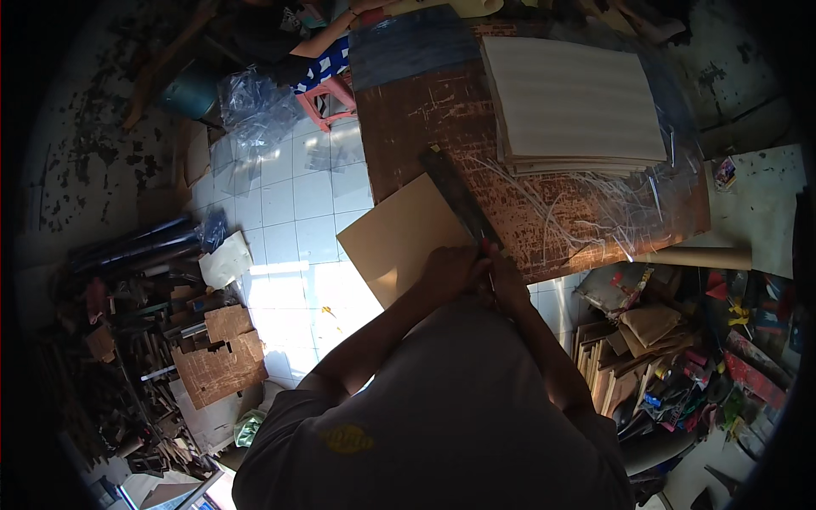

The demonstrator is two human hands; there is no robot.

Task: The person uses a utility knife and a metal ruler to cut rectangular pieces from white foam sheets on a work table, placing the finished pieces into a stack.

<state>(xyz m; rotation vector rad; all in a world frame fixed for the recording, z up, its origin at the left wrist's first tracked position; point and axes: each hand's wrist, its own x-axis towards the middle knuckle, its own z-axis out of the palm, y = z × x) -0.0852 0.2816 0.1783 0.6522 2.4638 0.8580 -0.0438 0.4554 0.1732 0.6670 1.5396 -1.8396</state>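
Observation:
A square tan board [404, 234] lies at the near edge of the brown worktable [433, 119], its left part jutting out past the edge. Along its right side runs a long dark straightedge [457, 194]. My left hand [449, 270] is closed at the straightedge's near end and rests on the board's near corner; shadow hides some of its fingers. Close beside it, my right hand [508, 279] is shut on a small tool with a red part [486, 246]. The tool's kind and tip are too dark to make out.
Pale sheets are stacked [574, 102] at the table's far right, with thin offcut strips [552, 200] nearer me. A pink stool [327, 100] stands left of the table. Scrap wood [221, 365] heaps at left; boards and tools [646, 348] crowd the right. Another person's arm [327, 36] shows at the far side.

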